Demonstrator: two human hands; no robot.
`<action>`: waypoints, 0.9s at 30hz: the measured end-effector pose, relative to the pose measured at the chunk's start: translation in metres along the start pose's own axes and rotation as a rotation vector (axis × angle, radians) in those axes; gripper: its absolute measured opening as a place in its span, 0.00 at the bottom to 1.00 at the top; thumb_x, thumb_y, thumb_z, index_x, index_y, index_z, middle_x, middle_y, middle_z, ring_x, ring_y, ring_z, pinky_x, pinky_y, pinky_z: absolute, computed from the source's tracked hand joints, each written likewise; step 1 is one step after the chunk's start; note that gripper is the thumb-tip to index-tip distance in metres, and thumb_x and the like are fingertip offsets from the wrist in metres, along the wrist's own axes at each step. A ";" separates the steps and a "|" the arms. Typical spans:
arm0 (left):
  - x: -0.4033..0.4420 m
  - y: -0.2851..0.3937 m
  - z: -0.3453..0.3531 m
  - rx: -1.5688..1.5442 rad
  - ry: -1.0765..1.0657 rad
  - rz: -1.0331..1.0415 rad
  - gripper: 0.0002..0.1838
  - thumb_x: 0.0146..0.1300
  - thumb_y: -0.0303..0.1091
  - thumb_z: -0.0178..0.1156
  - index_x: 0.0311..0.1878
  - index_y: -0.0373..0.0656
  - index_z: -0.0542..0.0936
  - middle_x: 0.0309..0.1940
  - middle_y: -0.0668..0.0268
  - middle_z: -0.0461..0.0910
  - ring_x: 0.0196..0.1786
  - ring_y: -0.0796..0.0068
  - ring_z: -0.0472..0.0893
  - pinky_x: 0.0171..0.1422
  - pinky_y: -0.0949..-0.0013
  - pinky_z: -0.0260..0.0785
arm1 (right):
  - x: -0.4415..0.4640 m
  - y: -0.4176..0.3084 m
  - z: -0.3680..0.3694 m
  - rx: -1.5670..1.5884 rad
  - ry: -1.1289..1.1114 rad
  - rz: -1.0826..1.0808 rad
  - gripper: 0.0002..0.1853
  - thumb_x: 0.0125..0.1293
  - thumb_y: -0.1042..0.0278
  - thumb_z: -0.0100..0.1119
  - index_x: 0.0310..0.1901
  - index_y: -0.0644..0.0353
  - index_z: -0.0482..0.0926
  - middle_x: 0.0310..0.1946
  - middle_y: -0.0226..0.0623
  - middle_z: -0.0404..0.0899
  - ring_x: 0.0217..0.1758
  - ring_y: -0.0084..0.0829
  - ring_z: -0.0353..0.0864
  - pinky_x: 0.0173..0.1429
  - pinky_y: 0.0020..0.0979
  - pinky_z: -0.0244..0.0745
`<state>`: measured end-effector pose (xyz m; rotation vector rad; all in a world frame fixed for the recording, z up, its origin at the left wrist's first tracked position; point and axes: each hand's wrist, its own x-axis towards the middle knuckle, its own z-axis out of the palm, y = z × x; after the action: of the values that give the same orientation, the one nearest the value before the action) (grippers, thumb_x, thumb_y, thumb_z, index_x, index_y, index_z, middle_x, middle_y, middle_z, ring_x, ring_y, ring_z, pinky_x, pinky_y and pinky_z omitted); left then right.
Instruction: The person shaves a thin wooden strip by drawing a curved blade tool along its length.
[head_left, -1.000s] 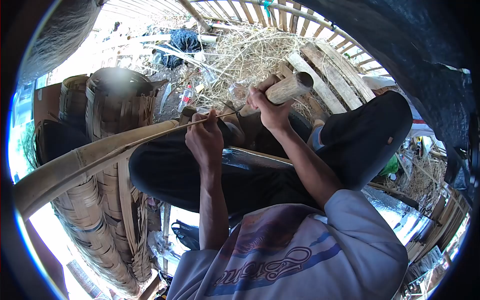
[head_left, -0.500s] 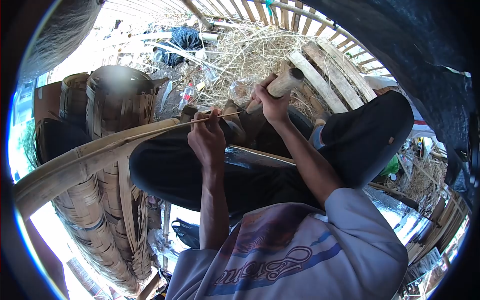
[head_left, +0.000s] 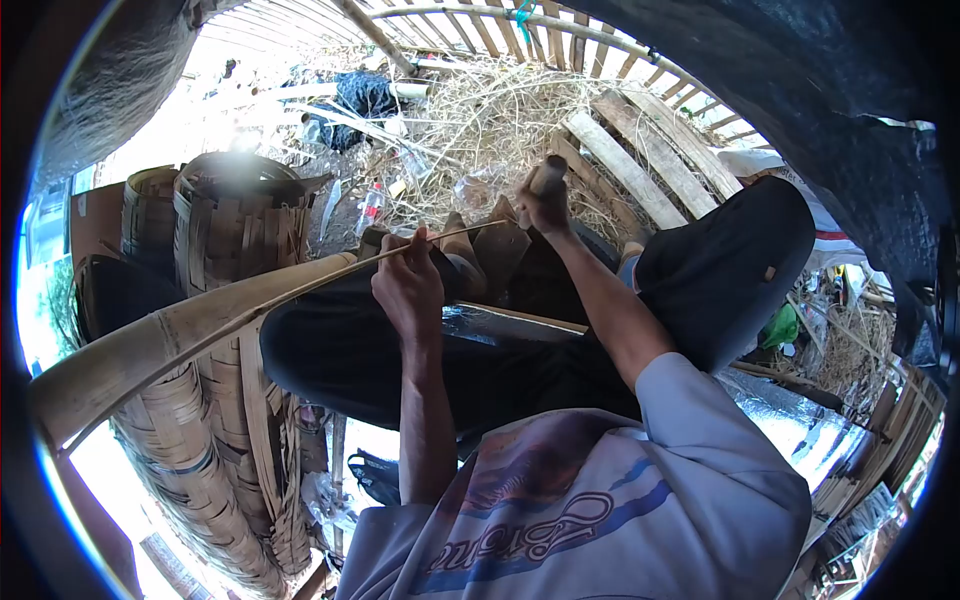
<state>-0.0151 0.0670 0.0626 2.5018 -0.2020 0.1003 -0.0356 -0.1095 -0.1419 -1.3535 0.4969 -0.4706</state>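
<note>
My left hand point(head_left: 408, 290) is closed around a long thin bamboo strip point(head_left: 465, 231). The strip slants from the lower left, over a thick split bamboo pole point(head_left: 150, 345), to a tip near my right hand. In my right hand point(head_left: 545, 212) is a tool with a thick wooden handle point(head_left: 549, 174), its butt end pointing up and away. The tool's working end is hidden or too dark to make out. Both hands are above my crossed, dark-trousered legs point(head_left: 350, 335), and the strip's far end lies just left of my right fist.
Woven bamboo baskets point(head_left: 240, 225) stand at the left. Ahead lie dry shavings point(head_left: 500, 110), a plastic bottle point(head_left: 370, 205), dark netting point(head_left: 362, 95) and wooden planks point(head_left: 625, 160). A slatted bamboo fence point(head_left: 560, 40) closes the back. A green bag point(head_left: 780, 327) lies at right.
My right hand has tilted the wooden-handled tool more upright and moved slightly lower. My left hand has shifted a little left, and the bamboo strip's near end now hangs further down at the left.
</note>
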 end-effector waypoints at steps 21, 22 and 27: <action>0.006 0.007 -0.004 0.190 -0.031 0.022 0.21 0.65 0.50 0.59 0.26 0.41 0.78 0.19 0.64 0.82 0.27 0.56 0.83 0.34 0.57 0.72 | -0.002 -0.045 -0.003 0.094 0.331 0.071 0.06 0.55 0.76 0.61 0.23 0.62 0.75 0.17 0.31 0.76 0.20 0.22 0.76 0.28 0.25 0.70; 0.006 0.009 -0.005 0.191 -0.030 0.019 0.21 0.65 0.50 0.59 0.26 0.41 0.78 0.19 0.64 0.82 0.27 0.56 0.83 0.34 0.57 0.72 | -0.003 -0.045 -0.001 0.093 0.328 0.072 0.06 0.55 0.76 0.61 0.23 0.62 0.75 0.17 0.31 0.76 0.20 0.22 0.76 0.28 0.25 0.70; 0.007 0.010 -0.005 0.125 -0.033 -0.029 0.21 0.67 0.48 0.57 0.24 0.42 0.76 0.15 0.67 0.80 0.25 0.59 0.83 0.33 0.58 0.71 | -0.004 -0.042 0.008 0.147 0.335 0.056 0.07 0.56 0.77 0.62 0.24 0.61 0.75 0.18 0.31 0.76 0.20 0.22 0.76 0.28 0.25 0.71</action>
<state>-0.0103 0.0614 0.0733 2.6308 -0.1780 0.0620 -0.0359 -0.1071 -0.0990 -1.1203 0.7581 -0.6794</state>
